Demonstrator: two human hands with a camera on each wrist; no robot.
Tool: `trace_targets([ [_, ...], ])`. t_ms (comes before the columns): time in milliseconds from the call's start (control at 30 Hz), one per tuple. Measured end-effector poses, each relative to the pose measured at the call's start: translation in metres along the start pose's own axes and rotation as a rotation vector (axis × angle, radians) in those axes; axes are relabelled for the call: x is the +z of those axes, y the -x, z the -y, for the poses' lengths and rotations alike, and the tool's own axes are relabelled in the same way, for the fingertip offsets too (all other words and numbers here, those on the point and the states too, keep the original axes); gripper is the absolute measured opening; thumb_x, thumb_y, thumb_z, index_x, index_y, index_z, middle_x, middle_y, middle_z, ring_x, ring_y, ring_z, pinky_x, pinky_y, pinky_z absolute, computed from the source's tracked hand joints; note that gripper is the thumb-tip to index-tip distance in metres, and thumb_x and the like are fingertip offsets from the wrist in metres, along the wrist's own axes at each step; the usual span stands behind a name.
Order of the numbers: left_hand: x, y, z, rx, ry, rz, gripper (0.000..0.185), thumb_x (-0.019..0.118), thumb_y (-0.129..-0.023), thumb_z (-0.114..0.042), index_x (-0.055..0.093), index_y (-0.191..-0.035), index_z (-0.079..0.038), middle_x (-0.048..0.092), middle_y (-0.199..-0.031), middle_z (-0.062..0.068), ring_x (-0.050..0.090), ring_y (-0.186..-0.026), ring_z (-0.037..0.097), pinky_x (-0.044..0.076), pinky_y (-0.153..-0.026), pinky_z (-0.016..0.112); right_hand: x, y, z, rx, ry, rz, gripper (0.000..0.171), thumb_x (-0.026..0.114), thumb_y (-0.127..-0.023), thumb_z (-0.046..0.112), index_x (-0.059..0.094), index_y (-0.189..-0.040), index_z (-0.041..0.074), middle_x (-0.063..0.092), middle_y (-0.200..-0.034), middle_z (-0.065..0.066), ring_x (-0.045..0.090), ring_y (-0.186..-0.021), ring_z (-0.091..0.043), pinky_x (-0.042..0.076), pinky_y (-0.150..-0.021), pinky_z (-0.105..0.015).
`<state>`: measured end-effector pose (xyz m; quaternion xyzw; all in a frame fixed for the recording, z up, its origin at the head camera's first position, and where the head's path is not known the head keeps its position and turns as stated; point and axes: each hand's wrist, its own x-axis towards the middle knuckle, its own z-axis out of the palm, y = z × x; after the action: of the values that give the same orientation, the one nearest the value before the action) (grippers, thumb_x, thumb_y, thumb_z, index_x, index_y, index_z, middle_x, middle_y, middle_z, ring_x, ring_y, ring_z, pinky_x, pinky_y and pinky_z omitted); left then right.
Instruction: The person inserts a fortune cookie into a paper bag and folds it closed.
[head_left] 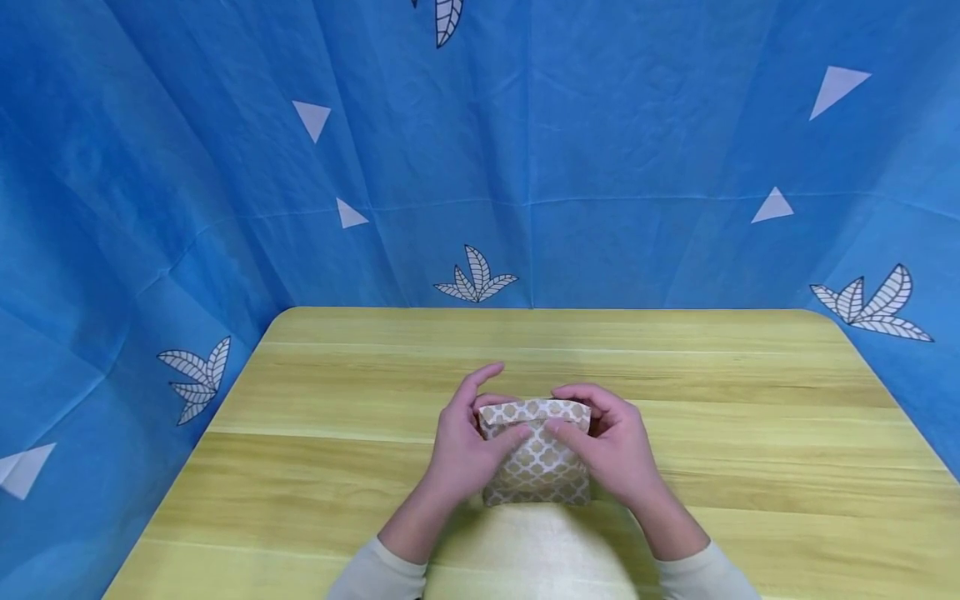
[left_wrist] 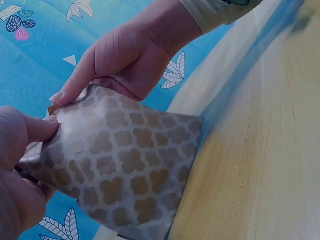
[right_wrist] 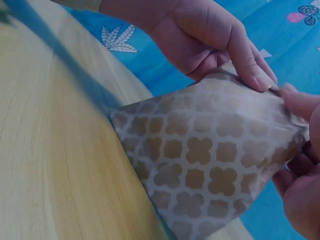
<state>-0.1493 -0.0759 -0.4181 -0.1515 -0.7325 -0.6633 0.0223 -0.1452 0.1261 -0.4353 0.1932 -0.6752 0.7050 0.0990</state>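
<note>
A small paper bag (head_left: 536, 471) with a tan and white lattice pattern stands upright near the front of the table, its top edge folded over in a band. My left hand (head_left: 467, 446) grips the bag's left upper side, thumb on the front face and index finger raised off it. On the opposite side my right hand (head_left: 617, 442) pinches the upper edge, thumb on the front and fingers behind. Both thumbs lie just under the folded band, close together. In the left wrist view the bag (left_wrist: 135, 165) bulges below the thumbs. Its contents are hidden.
The wooden table (head_left: 337, 417) has rounded far corners. A blue curtain (head_left: 600, 150) with white leaf and triangle prints hangs behind it and along its left and right sides.
</note>
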Motion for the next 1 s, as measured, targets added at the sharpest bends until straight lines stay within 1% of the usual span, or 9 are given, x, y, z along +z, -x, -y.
trace_targets([
  [100, 0.0006, -0.0003, 0.0001, -0.004, 0.003, -0.013, 0.076, 0.077, -0.081, 0.008, 0.047, -0.145, -0.018, 0.071, -0.106, 0.006, 0.069, -0.090, 0.022, 0.058, -0.074, 0.033, -0.0005, 0.0006, -0.0012, 0.024, -0.052, 0.028, 0.040, 0.073, -0.081, -0.015, 0.063, -0.118, -0.006, 0.069, -0.100, -0.015, 0.066, -0.070, -0.017, 0.057, -0.056, -0.033],
  [133, 0.0008, -0.0003, 0.0001, -0.003, 0.009, -0.018, 0.076, 0.076, -0.080, 0.011, 0.047, -0.145, -0.018, 0.071, -0.105, 0.006, 0.069, -0.089, 0.023, 0.058, -0.073, 0.032, -0.0005, 0.0008, -0.0014, 0.031, -0.062, 0.033, 0.041, 0.074, -0.080, -0.015, 0.062, -0.118, -0.007, 0.070, -0.100, -0.017, 0.068, -0.076, -0.020, 0.058, -0.060, -0.036],
  [200, 0.0013, -0.0007, 0.0008, 0.005, 0.015, -0.027, 0.076, 0.075, -0.079, 0.014, 0.048, -0.144, -0.017, 0.071, -0.102, 0.006, 0.069, -0.088, 0.024, 0.057, -0.072, 0.032, -0.0002, 0.0006, -0.0013, 0.036, -0.053, 0.027, 0.042, 0.075, -0.079, -0.016, 0.063, -0.118, -0.005, 0.071, -0.102, -0.016, 0.069, -0.078, -0.020, 0.058, -0.060, -0.034],
  [267, 0.0021, -0.0009, 0.0012, 0.017, 0.014, -0.036, 0.076, 0.074, -0.078, 0.016, 0.050, -0.142, -0.016, 0.071, -0.098, 0.006, 0.068, -0.086, 0.025, 0.057, -0.072, 0.031, -0.0002, 0.0002, -0.0010, 0.032, -0.048, 0.027, 0.042, 0.074, -0.079, -0.017, 0.064, -0.118, -0.005, 0.071, -0.102, -0.016, 0.068, -0.077, -0.019, 0.057, -0.059, -0.032],
  [467, 0.0029, -0.0014, 0.0025, 0.050, -0.015, -0.058, 0.072, 0.079, -0.076, 0.011, 0.054, -0.138, -0.016, 0.070, -0.092, 0.003, 0.066, -0.079, 0.024, 0.056, -0.067, 0.030, 0.0005, -0.0007, 0.0000, 0.007, -0.065, 0.041, 0.043, 0.070, -0.078, -0.021, 0.063, -0.118, -0.006, 0.071, -0.099, -0.016, 0.068, -0.076, -0.019, 0.056, -0.057, -0.030],
  [667, 0.0036, -0.0009, 0.0012, 0.050, 0.037, -0.051, 0.071, 0.070, -0.076, 0.021, 0.055, -0.137, -0.011, 0.073, -0.092, 0.006, 0.070, -0.084, 0.024, 0.058, -0.075, 0.033, 0.0025, -0.0009, 0.0006, -0.016, -0.066, 0.012, 0.043, 0.076, -0.075, -0.018, 0.065, -0.115, -0.005, 0.071, -0.094, -0.014, 0.068, -0.072, -0.019, 0.055, -0.055, -0.028],
  [767, 0.0039, -0.0003, 0.0011, 0.065, 0.049, -0.053, 0.072, 0.068, -0.075, 0.023, 0.055, -0.136, -0.011, 0.073, -0.090, 0.007, 0.070, -0.082, 0.023, 0.058, -0.074, 0.033, 0.0034, -0.0007, 0.0010, -0.024, -0.062, -0.004, 0.044, 0.077, -0.073, -0.019, 0.067, -0.113, -0.003, 0.072, -0.092, -0.012, 0.068, -0.069, -0.017, 0.054, -0.053, -0.026],
  [900, 0.0041, 0.0003, 0.0015, 0.079, 0.031, -0.072, 0.070, 0.071, -0.074, 0.021, 0.057, -0.135, -0.012, 0.073, -0.087, 0.005, 0.069, -0.078, 0.023, 0.057, -0.070, 0.031, 0.0038, -0.0001, 0.0015, -0.016, -0.053, -0.007, 0.041, 0.077, -0.072, -0.019, 0.068, -0.109, -0.004, 0.074, -0.090, -0.011, 0.069, -0.067, -0.016, 0.052, -0.050, -0.024],
  [1000, 0.0038, 0.0007, 0.0020, 0.072, 0.007, -0.073, 0.071, 0.076, -0.074, 0.017, 0.056, -0.136, -0.013, 0.073, -0.089, 0.004, 0.069, -0.078, 0.022, 0.057, -0.069, 0.031, 0.0030, 0.0000, 0.0015, 0.003, -0.028, -0.004, 0.037, 0.077, -0.073, -0.018, 0.066, -0.108, -0.008, 0.074, -0.089, -0.010, 0.067, -0.061, -0.015, 0.049, -0.045, -0.022],
])
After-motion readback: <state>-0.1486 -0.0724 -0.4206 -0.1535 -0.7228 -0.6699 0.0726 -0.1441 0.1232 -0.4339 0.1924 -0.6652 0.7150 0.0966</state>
